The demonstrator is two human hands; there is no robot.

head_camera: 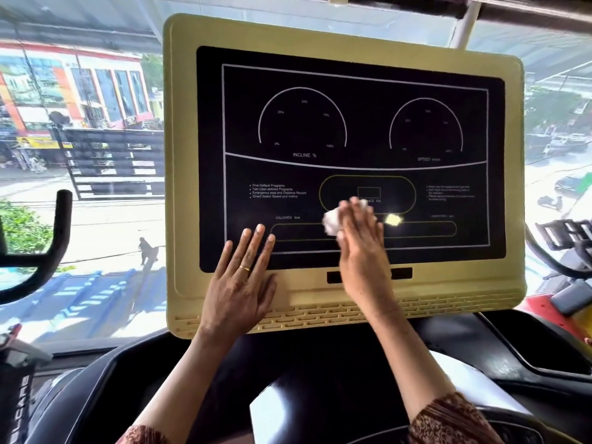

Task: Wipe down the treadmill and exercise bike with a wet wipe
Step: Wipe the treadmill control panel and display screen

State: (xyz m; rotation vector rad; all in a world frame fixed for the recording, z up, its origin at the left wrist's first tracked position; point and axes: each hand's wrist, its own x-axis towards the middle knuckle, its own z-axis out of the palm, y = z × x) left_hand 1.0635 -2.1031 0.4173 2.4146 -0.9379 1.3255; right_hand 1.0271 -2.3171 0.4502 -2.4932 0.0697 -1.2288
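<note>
Both our hands meet the treadmill console, lower centre: left hand flat, released; right hand pressing the wet wipe, grip too blurred to tell. We risk squeezing moisture into the vents below.
</note>
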